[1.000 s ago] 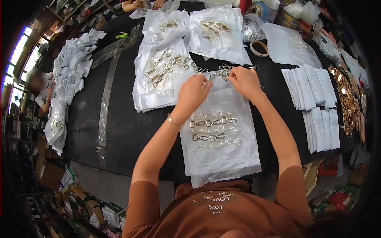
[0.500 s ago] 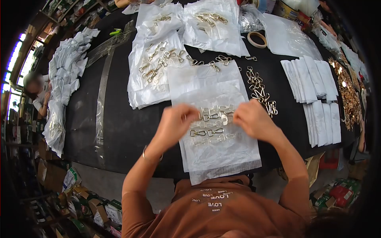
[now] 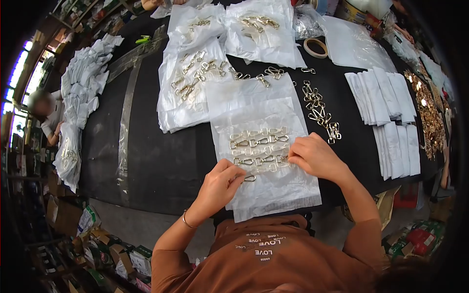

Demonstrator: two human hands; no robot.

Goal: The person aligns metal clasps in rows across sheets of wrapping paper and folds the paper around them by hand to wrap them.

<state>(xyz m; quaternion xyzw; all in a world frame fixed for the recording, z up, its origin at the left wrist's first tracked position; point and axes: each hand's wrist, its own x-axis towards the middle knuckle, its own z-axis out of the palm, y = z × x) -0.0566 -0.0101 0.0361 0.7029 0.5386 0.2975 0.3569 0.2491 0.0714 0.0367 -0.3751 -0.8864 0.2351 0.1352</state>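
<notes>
White wrapping sheets (image 3: 273, 193) lie in front of me, with rows of metal snap hooks (image 3: 260, 142) on and under the thin layers. My left hand (image 3: 222, 183) is closed on a snap hook (image 3: 249, 178) at the lower left of the rows. At the right end of a lower row, my right hand (image 3: 310, 155) pinches a snap hook (image 3: 283, 158). Loose snap hooks (image 3: 315, 105) lie on the black table to the right of the sheets, and a few more (image 3: 264, 80) rest along their top edge.
White packets with hooks (image 3: 190, 97) lie behind, beside a tape roll (image 3: 315, 48). Folded white packs (image 3: 381, 97) and gold-coloured pieces (image 3: 425, 117) are at right. Wrapped bundles (image 3: 83, 93) line the left edge of the black table (image 3: 156, 161). A person (image 3: 49, 115) is at far left.
Both hands came from the sheets' top edge down to the lower rows. A hook now completes the right end of the upper metal row, and hooks are at both hands.
</notes>
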